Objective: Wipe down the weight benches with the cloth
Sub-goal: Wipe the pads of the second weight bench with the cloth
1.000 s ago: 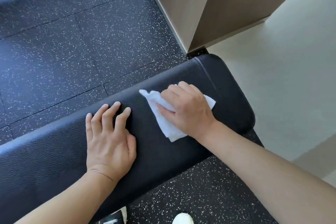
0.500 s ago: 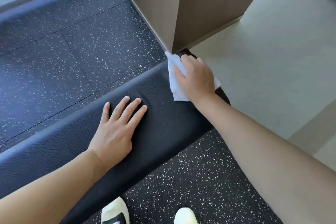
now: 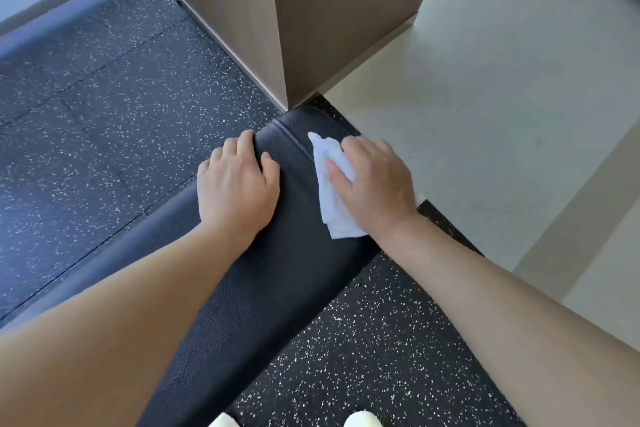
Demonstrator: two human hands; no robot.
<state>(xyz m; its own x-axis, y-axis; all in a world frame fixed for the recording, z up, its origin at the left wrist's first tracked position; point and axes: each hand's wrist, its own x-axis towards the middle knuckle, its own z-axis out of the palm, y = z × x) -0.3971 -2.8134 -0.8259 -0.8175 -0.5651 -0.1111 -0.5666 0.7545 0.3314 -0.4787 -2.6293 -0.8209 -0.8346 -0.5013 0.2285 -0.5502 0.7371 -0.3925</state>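
The speckled rubber floor (image 3: 104,107) and pale flooring (image 3: 502,114) are met by a wood-grain column (image 3: 311,10), whose top is cut off by the frame. The black weight bench (image 3: 277,270) is seen running from the lower left to the column's foot; its near end is hidden behind the forearms. The left hand (image 3: 237,187), flat half a second ago, is now curled over the bench's far edge nearer the end, gripping it. The right hand (image 3: 374,180) has drawn back from the end, and the white cloth (image 3: 332,191) is pressed onto the pad under curled fingers. Two shoe tips (image 3: 362,419) are cropped below. No writing is visible.
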